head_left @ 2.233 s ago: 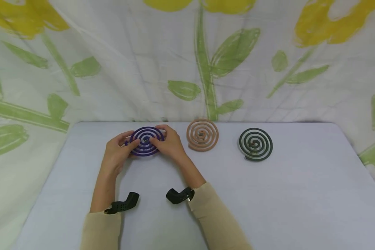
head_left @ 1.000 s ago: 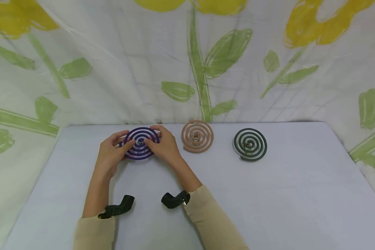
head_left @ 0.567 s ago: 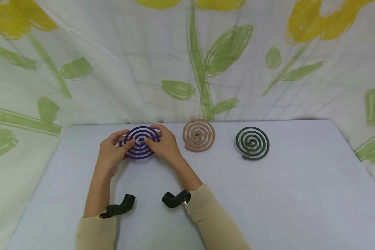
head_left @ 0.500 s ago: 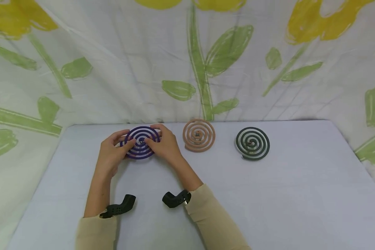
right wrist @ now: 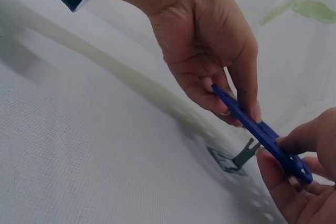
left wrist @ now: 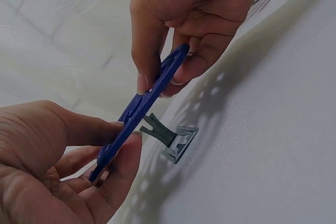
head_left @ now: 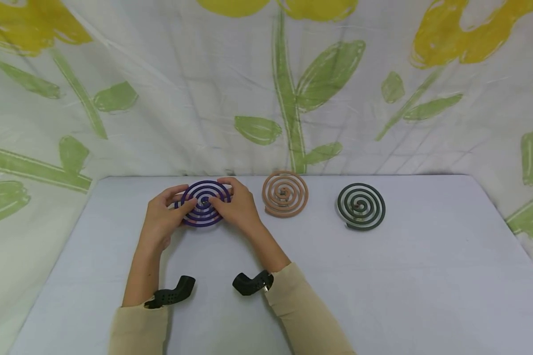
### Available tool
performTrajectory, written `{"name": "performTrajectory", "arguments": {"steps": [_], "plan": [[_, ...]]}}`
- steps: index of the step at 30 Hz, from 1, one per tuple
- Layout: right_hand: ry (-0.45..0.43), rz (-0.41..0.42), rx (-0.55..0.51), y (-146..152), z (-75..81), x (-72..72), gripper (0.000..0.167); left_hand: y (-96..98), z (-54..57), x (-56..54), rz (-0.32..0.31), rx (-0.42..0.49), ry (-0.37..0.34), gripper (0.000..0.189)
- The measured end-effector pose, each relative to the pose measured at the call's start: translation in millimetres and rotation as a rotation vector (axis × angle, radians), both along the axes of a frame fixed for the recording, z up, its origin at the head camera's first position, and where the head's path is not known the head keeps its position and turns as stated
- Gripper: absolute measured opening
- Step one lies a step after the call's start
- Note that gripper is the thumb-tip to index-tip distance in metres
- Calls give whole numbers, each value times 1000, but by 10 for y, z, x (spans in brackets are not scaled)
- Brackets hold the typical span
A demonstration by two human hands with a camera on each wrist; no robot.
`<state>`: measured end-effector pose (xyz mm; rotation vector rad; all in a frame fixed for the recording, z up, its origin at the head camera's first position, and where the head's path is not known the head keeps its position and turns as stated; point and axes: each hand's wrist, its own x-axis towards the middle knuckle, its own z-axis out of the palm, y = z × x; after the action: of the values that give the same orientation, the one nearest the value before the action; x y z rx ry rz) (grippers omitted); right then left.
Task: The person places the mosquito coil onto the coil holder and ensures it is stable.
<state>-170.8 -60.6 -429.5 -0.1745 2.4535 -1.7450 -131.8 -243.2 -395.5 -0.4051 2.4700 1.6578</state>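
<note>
A purple-blue mosquito coil (head_left: 205,225) is held between both hands at the table's back left. My left hand (head_left: 162,217) pinches its left side, thumb on top and fingers underneath. My right hand (head_left: 240,204) pinches the right side the same way, its thumb near the spiral's centre. Seen edge-on in the left wrist view, the coil (left wrist: 137,113) tilts above a small metal coil stand (left wrist: 161,132). The stand's forked upright reaches up to the coil's underside, close to the left fingertips. In the right wrist view, the stand's base lies flat on the white cloth.
To the right, a brown mosquito coil (head_left: 284,215) sits near the table's back edge, with a metal piece showing at its centre. Farther right is a dark green coil (head_left: 361,228), also over a metal piece. Behind the table hangs a flower-painted curtain (head_left: 204,98).
The head view shifts slightly. Both hands keep their pinch on the purple coil in nearly the same place; the brown and green coils stay put.
</note>
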Motion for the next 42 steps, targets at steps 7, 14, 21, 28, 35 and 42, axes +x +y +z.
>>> {"name": "performTrajectory", "arguments": {"steps": [7,14,21,28,35,42], "plan": [[9,-2,-12,2,-4,-5,47,-3,3,-6,4,-17,6,62],[3,-2,-6,16,6,2,49,10,-3,-2,2,-18,-2,61],[4,8,-23,23,-2,-5,49,15,0,-1,7,-18,2,61],[7,4,-13,15,-9,-14,49,14,-5,1,8,-17,5,61],[3,15,-3,-1,-15,-10,48,4,7,15,23,-19,-16,60],[-9,21,-15,15,2,-21,48,0,12,-17,15,-26,-11,59]]}}
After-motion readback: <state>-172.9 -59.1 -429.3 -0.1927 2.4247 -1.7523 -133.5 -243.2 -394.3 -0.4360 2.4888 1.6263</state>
